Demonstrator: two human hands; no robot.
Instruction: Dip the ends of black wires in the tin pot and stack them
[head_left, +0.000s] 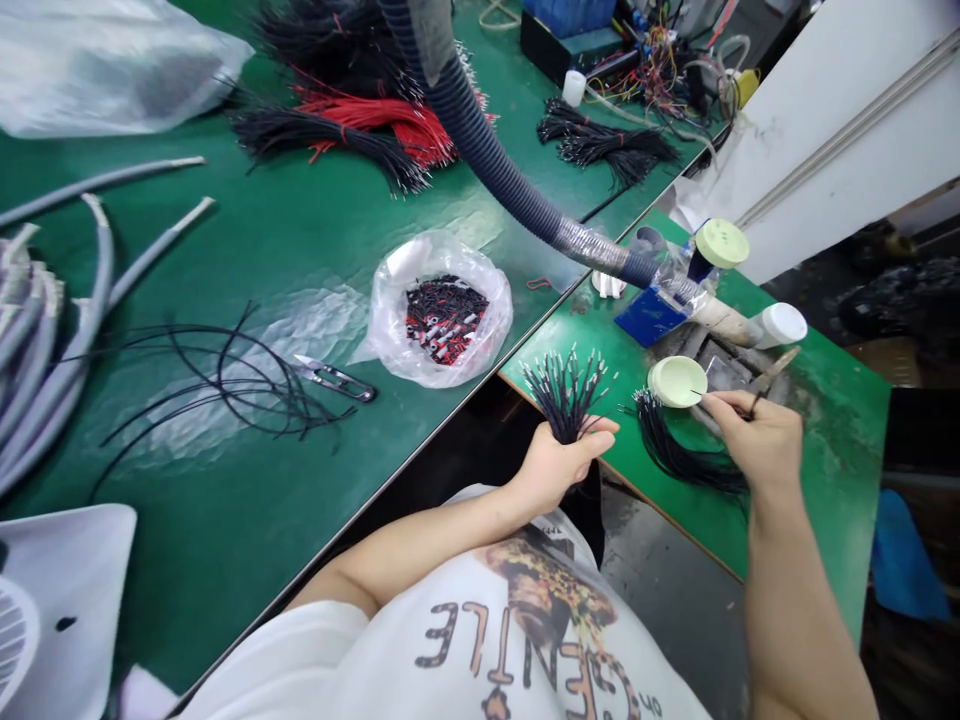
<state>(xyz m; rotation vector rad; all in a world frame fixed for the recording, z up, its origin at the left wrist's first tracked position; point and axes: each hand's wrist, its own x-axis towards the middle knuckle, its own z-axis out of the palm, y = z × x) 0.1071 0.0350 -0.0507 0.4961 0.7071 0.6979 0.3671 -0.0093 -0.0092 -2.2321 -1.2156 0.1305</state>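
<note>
My left hand is closed round a bundle of short black wires with bare silvery tips that fan upward over the edge of the small green table. My right hand pinches a single thin black wire, its tip reaching toward a pale green round cup. A heap of loose black wires lies on the table just left of my right hand.
A clear bag of red and black crimped wire pieces, small snips and loose black wires lie on the big green bench. A dark ribbed hose runs to a blue fixture. Grey cables at left.
</note>
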